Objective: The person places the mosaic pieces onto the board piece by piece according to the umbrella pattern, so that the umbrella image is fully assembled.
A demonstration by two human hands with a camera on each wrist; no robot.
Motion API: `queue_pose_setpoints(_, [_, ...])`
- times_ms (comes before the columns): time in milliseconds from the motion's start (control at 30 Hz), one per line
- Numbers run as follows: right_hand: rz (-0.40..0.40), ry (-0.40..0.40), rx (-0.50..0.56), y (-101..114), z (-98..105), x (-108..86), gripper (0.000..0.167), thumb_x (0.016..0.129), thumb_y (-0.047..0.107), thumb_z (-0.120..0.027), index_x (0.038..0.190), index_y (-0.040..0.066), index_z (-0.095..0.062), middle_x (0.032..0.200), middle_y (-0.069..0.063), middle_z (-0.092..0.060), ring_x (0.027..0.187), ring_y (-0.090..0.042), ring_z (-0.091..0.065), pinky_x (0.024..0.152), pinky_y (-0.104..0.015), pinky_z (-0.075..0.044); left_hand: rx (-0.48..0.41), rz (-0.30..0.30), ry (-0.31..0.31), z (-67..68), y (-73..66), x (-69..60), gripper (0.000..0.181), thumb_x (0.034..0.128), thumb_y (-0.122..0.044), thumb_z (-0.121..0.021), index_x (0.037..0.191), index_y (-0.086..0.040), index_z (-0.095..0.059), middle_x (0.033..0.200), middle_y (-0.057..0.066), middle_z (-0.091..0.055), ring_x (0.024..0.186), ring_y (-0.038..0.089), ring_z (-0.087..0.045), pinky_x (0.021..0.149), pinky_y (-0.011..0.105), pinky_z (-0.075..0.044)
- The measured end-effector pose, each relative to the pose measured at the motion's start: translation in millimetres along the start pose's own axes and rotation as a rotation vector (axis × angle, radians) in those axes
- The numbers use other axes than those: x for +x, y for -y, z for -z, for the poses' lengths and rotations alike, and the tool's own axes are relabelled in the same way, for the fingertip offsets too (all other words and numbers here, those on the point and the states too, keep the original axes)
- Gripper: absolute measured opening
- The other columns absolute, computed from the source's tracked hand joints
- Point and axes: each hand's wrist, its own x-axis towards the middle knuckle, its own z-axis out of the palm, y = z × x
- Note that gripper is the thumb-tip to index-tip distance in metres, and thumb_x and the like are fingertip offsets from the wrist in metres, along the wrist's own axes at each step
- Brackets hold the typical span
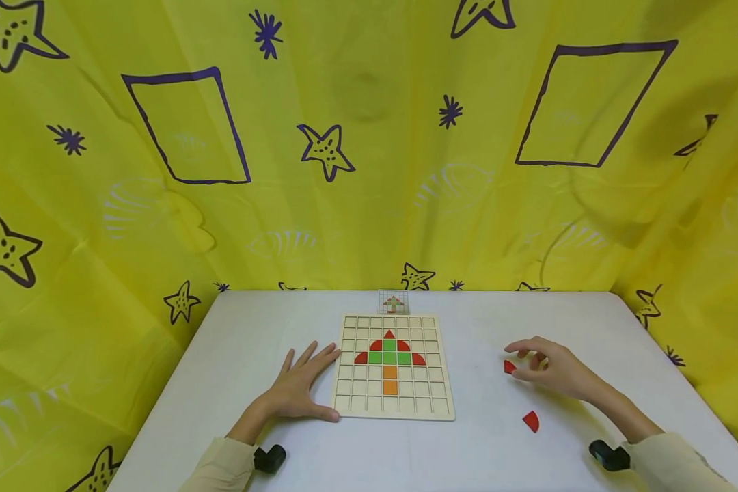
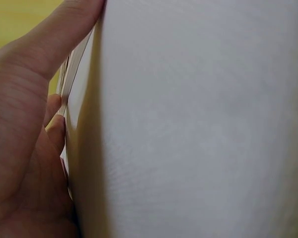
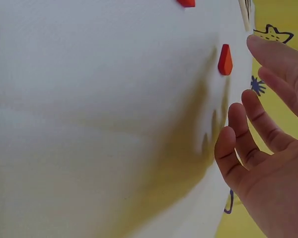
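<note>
A square wooden grid board [image 1: 359, 403] lies mid-table, bearing several red and green pieces and two orange squares [image 1: 390, 380] in an arrow-like or tree-like pattern. My left hand [image 1: 297, 389] is spread flat at the board's left side, thumb and fingertips at its edge. To the right, my right hand [image 1: 556, 367] hovers with loosely bent fingers over a red quarter-circle piece [image 1: 509, 367]. In the right wrist view that red piece [image 3: 225, 60] lies on the table, apart from the fingertips. Nearer the front is another red quarter-circle piece [image 1: 531, 421].
A small pattern card [image 1: 393, 301] with a similar design sits against the board's far edge. The white table [image 1: 270, 311] is bordered by a yellow curtain [image 1: 369, 225] printed with stars and fish. Both wrists carry small black devices.
</note>
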Motion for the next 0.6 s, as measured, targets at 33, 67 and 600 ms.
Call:
queue_pose_setpoints(33, [-0.01,0.005,0.0,-1.5,-0.1,-0.5,0.041,0.083,0.011,-0.086,0.119,0.004,-0.07,0.103,-0.007,-0.066,0.072,-0.007,-0.055,0.06,-0.022,-0.047,-0.002,-0.001,-0.001,-0.1,0.2,-0.1,0.119,0.0661,-0.071,-0.085,0.161,-0.02,-0.036,0.169,0.003,-0.027,0.157,0.039,-0.009,0.118,0.072,0.005])
queue_pose_setpoints(67, [-0.014,0.009,-0.001,-3.0,-0.4,-0.8,0.04,0.083,0.012,-0.086,0.119,0.005,-0.07,0.103,-0.007,-0.065,0.071,-0.007,-0.054,0.06,-0.022,-0.046,-0.003,-0.001,0.0,-0.1,0.3,-0.1,0.119,0.0661,-0.071,-0.085,0.161,-0.019,-0.036,0.169,0.003,-0.027,0.157,0.04,-0.009,0.118,0.072,0.005])
queue_pose_setpoints(600, [0.038,0.2,-0.008,-21.0,9.6,6.9,0.034,0.089,0.014,-0.081,0.121,0.009,-0.073,0.099,0.001,-0.061,0.076,-0.008,-0.049,0.064,-0.022,-0.043,-0.011,-0.002,0.0,0.7,-1.0,-1.0,0.119,0.0665,-0.07,-0.085,0.161,-0.019,-0.035,0.169,0.004,-0.027,0.157,0.04,-0.009,0.118,0.072,0.006])
